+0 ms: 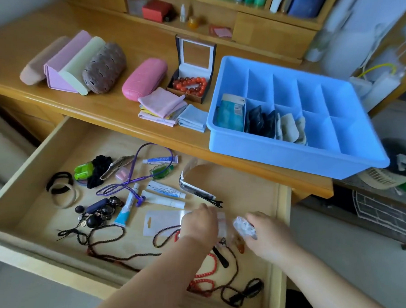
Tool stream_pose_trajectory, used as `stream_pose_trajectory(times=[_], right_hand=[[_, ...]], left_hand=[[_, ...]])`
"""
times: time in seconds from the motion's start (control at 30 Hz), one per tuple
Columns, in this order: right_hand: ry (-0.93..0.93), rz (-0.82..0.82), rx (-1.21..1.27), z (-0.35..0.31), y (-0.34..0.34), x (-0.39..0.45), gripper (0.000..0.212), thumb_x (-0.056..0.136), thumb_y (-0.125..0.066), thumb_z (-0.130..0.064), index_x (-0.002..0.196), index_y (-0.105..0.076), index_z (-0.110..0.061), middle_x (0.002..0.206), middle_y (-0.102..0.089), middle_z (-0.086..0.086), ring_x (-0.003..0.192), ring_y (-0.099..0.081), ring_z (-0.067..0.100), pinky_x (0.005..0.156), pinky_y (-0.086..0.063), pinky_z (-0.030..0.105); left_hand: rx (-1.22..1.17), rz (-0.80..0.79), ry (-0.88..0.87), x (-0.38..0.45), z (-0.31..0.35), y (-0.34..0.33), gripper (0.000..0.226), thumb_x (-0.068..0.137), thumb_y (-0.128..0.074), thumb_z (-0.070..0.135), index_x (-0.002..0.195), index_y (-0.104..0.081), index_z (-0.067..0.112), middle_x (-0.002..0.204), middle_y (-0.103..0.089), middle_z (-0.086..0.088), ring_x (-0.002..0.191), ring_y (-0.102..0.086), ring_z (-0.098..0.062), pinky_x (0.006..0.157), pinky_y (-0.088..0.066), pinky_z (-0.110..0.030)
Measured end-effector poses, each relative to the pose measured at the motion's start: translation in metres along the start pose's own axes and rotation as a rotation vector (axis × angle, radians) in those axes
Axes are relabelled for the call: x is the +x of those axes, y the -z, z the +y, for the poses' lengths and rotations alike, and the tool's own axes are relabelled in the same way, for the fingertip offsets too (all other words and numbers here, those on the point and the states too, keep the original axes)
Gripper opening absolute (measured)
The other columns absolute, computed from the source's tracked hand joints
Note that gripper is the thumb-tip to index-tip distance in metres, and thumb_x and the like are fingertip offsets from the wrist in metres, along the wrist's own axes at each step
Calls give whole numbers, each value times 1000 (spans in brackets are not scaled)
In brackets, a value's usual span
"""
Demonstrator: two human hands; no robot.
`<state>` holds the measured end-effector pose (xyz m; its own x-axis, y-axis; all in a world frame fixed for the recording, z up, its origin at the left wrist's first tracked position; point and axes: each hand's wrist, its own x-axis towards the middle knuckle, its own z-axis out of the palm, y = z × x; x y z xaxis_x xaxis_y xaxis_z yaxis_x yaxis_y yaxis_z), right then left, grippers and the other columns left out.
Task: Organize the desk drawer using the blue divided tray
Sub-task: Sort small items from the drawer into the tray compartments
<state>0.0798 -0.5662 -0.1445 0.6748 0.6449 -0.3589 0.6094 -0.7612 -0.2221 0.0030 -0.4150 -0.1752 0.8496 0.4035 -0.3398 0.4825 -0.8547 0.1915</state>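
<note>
The right hand point(267, 235) has its grip closed on a small crumpled clear plastic bag point(244, 227), held just above the drawer floor near the drawer's right wall. The left hand point(199, 222) lies palm down on a flat clear plastic sleeve with a hang hole point(162, 222); whether its grip has closed on the sleeve I cannot tell, as the fingers are hidden beneath the hand.

Both hands are inside the open pale wooden drawer point(281, 228), towards its front right corner. Around them lie a red bead string point(208, 272), dark braided cords point(112, 241) and several white ointment tubes point(166, 190). Farther left are a purple cord point(135, 171), a black scrunchie point(101, 169) and a green plastic sharpener point(83, 171).

The blue divided plastic tray point(298, 156) stands on the wooden surface point(82, 105) above the drawer, at the surface's right front edge, slightly overhanging it. Three of its front compartments hold a blue packet point(231, 114), dark pouches point(261, 120) and grey cloths point(291, 128); the remaining compartments are bare.
</note>
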Motion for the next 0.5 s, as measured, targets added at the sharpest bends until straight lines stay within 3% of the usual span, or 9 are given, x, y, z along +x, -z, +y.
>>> stream_pose_trajectory(times=[0.03,0.1,0.2,0.27,0.33,0.4,0.5], right_hand=[[18,-58,-32,0,0,-2,21,79,-54,-38,100,-53,-33,102,-56,-11,90,-58,20,60,-37,27],[33,-86,-6,-1,-2,-1,48,76,-58,-52,121,-50,-37,120,-52,-15,106,-55,15,76,-44,28],[116,-25,299,-18,2,3,72,72,-66,-53,137,-36,-45,137,-34,-27,124,-39,-1,99,-35,19],[229,-35,507,-40,5,7,62,72,-71,-40,126,-42,-52,131,-39,-32,118,-41,-10,98,-34,14],[251,-16,698,-62,4,14,39,80,-67,-29,113,-56,-47,117,-60,-23,106,-54,-8,93,-43,17],[205,-15,838,-81,9,24,14,90,-60,-24,101,-68,-28,103,-71,-8,98,-62,-3,93,-48,26],[219,-54,986,-99,20,40,15,93,-59,-26,90,-67,-14,99,-71,8,101,-65,10,95,-46,32]], left_hand=[[-2,-8,-17,0,1,0,22,94,-42,19,111,-56,12,111,-53,-6,96,-61,-26,69,-42,-33],[-167,-23,-57,-3,-4,8,21,94,-43,20,104,-60,12,108,-54,-5,95,-59,-25,72,-43,-33],[-576,-69,-138,-16,-24,33,14,89,-54,28,80,-63,25,84,-63,6,80,-61,-14,71,-46,-28],[-749,-80,-179,-29,-36,58,18,86,-59,33,69,-63,37,73,-66,11,72,-62,-6,73,-48,-26],[-868,-61,-197,-37,-50,85,18,86,-62,40,68,-66,40,78,-68,15,74,-63,-3,75,-48,-24],[-1001,-18,-212,-39,-63,112,22,84,-62,47,74,-72,30,89,-70,12,86,-64,-6,81,-47,-25],[-1276,53,-176,-33,-81,144,31,80,-59,43,84,-74,16,103,-71,5,93,-63,-12,86,-43,-21]])
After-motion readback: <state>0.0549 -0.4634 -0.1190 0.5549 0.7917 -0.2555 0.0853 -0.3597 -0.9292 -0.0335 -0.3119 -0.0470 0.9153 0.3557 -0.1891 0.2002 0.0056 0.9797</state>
